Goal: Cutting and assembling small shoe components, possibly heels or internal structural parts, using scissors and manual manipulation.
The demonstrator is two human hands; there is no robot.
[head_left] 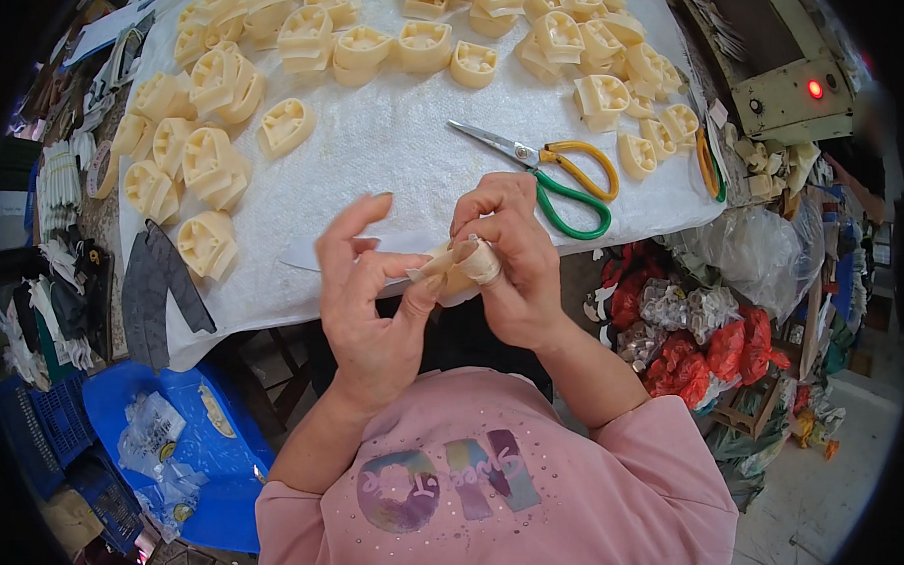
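left hand (368,305) and right hand (511,265) pinch one cream strip (456,265) | risk: strip may slip and unfold if pinch loosens | scissors (558,174) near on tabletop (387,145)

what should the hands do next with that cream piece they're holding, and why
Probably set the cream piece down with the other cream pieces on the white cloth. Both the left hand and right hand pinch it; the scissors lie untouched.
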